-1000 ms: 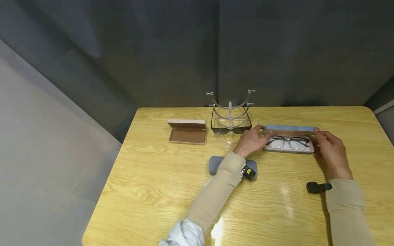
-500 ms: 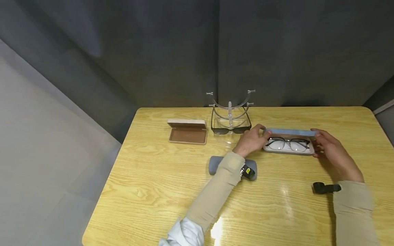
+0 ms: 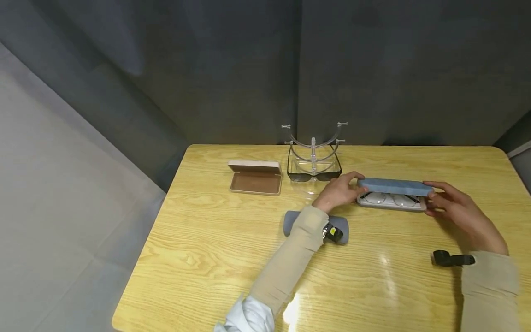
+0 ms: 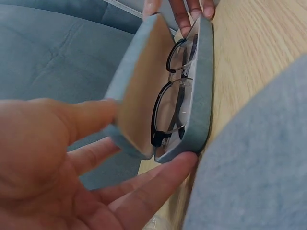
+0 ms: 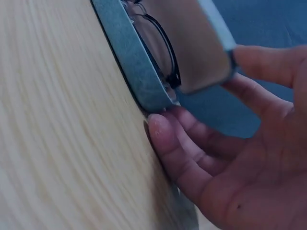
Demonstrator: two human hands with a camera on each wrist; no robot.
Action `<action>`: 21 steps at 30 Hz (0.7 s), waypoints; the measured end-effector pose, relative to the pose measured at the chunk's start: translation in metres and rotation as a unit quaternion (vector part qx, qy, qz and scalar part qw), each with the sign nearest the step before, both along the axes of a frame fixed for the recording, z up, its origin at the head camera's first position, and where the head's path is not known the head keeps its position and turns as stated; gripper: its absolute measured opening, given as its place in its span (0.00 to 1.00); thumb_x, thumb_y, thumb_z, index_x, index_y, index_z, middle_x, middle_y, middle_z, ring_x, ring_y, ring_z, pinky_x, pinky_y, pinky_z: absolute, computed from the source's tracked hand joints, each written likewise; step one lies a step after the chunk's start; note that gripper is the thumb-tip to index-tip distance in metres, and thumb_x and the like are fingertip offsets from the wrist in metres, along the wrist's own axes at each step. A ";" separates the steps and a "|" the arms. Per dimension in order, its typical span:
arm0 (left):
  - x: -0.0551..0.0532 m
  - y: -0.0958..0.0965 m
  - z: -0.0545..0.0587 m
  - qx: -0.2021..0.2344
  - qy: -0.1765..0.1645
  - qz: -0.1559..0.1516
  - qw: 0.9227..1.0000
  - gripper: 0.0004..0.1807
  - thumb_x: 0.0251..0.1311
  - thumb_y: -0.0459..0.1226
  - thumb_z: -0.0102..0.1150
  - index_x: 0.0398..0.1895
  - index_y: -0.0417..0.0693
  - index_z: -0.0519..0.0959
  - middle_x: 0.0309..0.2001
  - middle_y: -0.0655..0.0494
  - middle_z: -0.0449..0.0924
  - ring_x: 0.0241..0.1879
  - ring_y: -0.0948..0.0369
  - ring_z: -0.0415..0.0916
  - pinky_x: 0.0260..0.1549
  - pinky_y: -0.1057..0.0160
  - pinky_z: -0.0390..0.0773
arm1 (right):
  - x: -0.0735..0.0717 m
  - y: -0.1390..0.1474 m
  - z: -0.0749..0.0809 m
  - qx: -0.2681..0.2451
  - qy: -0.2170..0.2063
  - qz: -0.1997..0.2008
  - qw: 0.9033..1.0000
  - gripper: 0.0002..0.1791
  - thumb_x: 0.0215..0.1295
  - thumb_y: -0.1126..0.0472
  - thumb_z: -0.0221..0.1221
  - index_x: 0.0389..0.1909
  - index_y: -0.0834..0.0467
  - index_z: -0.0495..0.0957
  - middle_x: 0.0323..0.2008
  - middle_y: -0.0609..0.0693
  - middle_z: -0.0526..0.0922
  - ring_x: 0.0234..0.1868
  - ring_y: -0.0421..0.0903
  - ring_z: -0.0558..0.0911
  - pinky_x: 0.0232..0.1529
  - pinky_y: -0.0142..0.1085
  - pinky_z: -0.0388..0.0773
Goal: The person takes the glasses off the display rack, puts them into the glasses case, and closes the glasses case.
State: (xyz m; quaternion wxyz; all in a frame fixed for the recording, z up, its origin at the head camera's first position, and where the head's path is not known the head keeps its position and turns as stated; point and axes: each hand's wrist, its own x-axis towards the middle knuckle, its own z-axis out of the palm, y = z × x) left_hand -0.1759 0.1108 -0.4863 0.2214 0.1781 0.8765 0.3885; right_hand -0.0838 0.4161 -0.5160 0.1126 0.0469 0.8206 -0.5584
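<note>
A blue glasses case (image 3: 394, 186) lies at the right of the table with its lid partly lowered. Dark-rimmed eyeglasses (image 4: 155, 125) rest inside, temples folded, in the pale lower half. My left hand (image 3: 338, 191) holds the case's left end, thumb at the lid and lower fingers against the base, as the left wrist view shows. At the other end my right hand (image 3: 460, 210) grips likewise, with thumb and a finger on the lid corner (image 5: 230, 60) and other fingertips touching the base. From the head view the lid covers part of the glasses.
A clear display stand (image 3: 314, 154) at the back centre carries dark sunglasses (image 3: 300, 177). Left of it sits an open case with brown lining (image 3: 256, 183). Under my left forearm lies a closed grey-blue case (image 3: 292, 221). A dark curtain (image 3: 232, 78) hangs behind the wooden table (image 3: 199, 258).
The blue case's lid has swung down toward the front, hiding more of the eyeglasses. My right forearm has shifted right and slightly nearer, while the left hand keeps its place at the case's end.
</note>
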 end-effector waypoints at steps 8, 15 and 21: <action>0.002 -0.004 -0.005 0.033 -0.012 0.017 0.999 0.21 0.64 0.46 0.73 0.59 0.60 0.84 0.43 0.59 0.88 0.35 0.71 0.80 0.31 0.71 0.77 | 0.008 -0.001 -0.008 -0.003 -0.003 -0.048 0.999 0.25 0.78 0.58 0.59 0.72 0.57 0.72 0.46 0.16 0.79 0.41 0.24 0.84 0.38 0.25 0.85; 0.003 -0.006 -0.003 0.036 -0.031 0.003 0.999 0.22 0.66 0.50 0.70 0.62 0.62 0.82 0.47 0.60 0.87 0.38 0.70 0.80 0.35 0.70 0.77 | 0.007 -0.003 -0.005 0.025 -0.008 -0.046 0.999 0.33 0.79 0.55 0.58 0.76 0.66 0.65 0.45 0.13 0.76 0.40 0.23 0.83 0.37 0.25 0.85; 0.006 -0.014 0.002 0.038 -0.040 -0.034 0.998 0.26 0.70 0.53 0.64 0.69 0.61 0.77 0.55 0.58 0.86 0.47 0.69 0.81 0.43 0.68 0.80 | 0.010 -0.010 0.000 0.032 0.003 -0.072 0.997 0.26 0.79 0.54 0.58 0.71 0.61 0.73 0.42 0.14 0.78 0.38 0.24 0.83 0.35 0.25 0.84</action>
